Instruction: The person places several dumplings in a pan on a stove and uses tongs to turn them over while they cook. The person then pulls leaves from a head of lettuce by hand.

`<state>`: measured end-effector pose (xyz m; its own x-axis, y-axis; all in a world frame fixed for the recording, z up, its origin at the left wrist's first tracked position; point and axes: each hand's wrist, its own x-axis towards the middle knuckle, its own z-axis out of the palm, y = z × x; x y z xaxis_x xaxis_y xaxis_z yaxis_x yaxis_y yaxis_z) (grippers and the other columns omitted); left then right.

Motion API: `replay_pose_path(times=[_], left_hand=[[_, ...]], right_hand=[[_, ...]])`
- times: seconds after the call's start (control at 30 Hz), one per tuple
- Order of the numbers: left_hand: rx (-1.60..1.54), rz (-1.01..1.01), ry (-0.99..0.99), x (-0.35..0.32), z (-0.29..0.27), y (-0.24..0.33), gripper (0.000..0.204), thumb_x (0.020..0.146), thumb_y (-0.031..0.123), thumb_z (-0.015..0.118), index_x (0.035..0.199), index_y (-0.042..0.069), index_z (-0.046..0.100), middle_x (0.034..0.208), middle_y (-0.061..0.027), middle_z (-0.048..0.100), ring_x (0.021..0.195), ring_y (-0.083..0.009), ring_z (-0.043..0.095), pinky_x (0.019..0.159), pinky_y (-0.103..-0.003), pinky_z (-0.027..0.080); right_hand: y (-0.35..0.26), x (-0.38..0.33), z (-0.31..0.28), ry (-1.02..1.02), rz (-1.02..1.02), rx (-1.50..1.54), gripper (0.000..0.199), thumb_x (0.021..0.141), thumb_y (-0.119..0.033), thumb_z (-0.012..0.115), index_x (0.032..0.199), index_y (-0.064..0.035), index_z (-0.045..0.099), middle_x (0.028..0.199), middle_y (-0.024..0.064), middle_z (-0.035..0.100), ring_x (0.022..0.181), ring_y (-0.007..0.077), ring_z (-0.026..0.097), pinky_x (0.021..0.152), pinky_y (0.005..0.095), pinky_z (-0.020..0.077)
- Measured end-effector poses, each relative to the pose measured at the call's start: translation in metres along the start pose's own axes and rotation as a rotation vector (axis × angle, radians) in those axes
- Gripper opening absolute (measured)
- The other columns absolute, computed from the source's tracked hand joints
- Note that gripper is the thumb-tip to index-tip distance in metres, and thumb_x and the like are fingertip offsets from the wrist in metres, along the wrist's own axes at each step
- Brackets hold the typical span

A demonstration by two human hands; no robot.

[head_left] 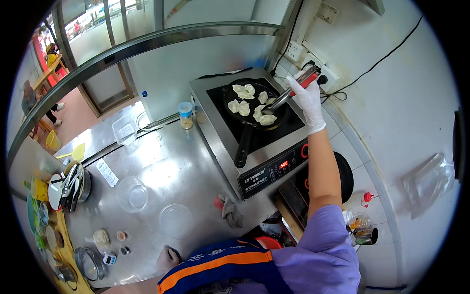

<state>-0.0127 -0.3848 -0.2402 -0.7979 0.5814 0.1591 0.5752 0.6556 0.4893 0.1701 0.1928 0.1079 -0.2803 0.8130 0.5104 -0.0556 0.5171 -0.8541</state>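
Note:
My right hand [311, 103], in a clear plastic glove, grips a pair of metal tongs [281, 101] with red handles. The tongs slant down to the left, their tips among the dumplings at the right side of a black frying pan [243, 145]. Several pale dumplings [243, 91] lie in the pan, some of them touching. The pan sits on a steel electric cooktop [226, 161], its handle pointing towards me. My left hand [168, 259] is low by the counter's near edge, beside my apron; its fingers cannot be made out.
On the steel counter [156, 152] lie clear plastic lids [176, 220], a grey cloth [230, 211] and a paper slip [106, 172]. A blue-lidded jar [185, 115] stands left of the cooktop. A pot of utensils [84, 183] is at far left. Cables [387, 58] hang along the right wall.

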Motion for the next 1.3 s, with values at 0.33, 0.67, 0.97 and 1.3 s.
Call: replay_pose_path(times=[0.33,0.67,0.97,1.3], left_hand=[[0.000,0.029,0.012,0.000,0.000,0.000,0.011,0.086,0.019,0.058,0.084,0.009,0.060,0.071,-0.0154,0.063,0.062,-0.0352,0.061,0.056,-0.043,0.048],[0.000,0.050,0.034,0.002,-0.001,0.002,0.010,0.085,0.017,0.058,0.086,0.008,0.062,0.071,-0.0153,0.063,0.061,-0.0340,0.061,0.055,-0.042,0.049],[-0.032,0.078,0.049,0.000,0.013,-0.014,0.009,0.085,0.016,0.058,0.083,0.009,0.061,0.068,-0.0146,0.062,0.058,-0.0324,0.060,0.053,-0.041,0.048],[0.020,0.092,0.095,0.002,0.007,-0.004,0.008,0.084,0.016,0.058,0.081,0.009,0.060,0.067,-0.0138,0.062,0.056,-0.0318,0.060,0.052,-0.041,0.048]], right_hand=[[-0.003,0.014,-0.012,0.029,-0.075,-0.117,0.023,0.081,-0.011,0.074,0.089,-0.0053,0.053,0.083,0.0018,0.059,0.079,0.0135,0.064,0.070,0.0256,0.0489],[0.006,0.012,-0.036,0.182,-0.151,-0.011,0.014,0.085,-0.011,0.069,0.085,-0.0050,0.056,0.081,0.0047,0.064,0.076,0.0135,0.063,0.071,0.0258,0.0480],[0.038,0.021,-0.031,0.106,-0.040,-0.113,0.019,0.082,-0.012,0.074,0.086,-0.0078,0.056,0.079,-0.0022,0.058,0.069,0.0066,0.054,0.064,0.0225,0.0434],[0.047,0.030,-0.031,0.128,-0.101,-0.133,0.020,0.081,-0.011,0.074,0.086,-0.0068,0.055,0.080,-0.0042,0.052,0.073,0.0054,0.048,0.068,0.0216,0.0403]])
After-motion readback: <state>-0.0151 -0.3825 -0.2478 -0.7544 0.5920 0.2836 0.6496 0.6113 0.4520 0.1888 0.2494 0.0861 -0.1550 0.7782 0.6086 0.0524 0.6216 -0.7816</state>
